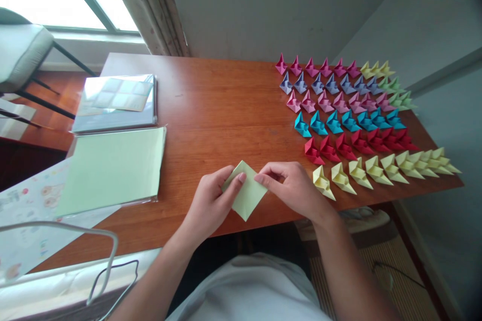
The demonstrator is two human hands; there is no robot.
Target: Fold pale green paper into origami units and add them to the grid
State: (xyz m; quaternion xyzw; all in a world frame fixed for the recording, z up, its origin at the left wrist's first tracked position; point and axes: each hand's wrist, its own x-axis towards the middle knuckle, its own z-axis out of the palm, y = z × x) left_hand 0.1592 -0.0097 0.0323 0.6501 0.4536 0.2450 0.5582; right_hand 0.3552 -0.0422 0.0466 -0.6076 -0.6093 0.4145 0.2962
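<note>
A small pale green square of folded paper (246, 195) is held up over the table's front edge, one corner pointing toward me. My left hand (213, 198) grips its left side, thumb flat on the upper face and fingers behind. At the right corner, my right hand (289, 185) pinches the paper between thumb and fingers. Just right of that hand begins a row of pale yellow folded paper boats (359, 173). Behind it stand rows of red boats (344, 147), blue boats (334, 122), pink boats (325, 102), purple boats (332, 84) and magenta boats (311, 67).
On the left lie a pack of light green paper (116, 168) and another plastic-wrapped pack (113, 120) with a patterned card (122, 94) on top. A printed sheet (33, 205) and a white curved tube (75, 229) are at lower left. The wooden table (211, 110) meets a wall behind.
</note>
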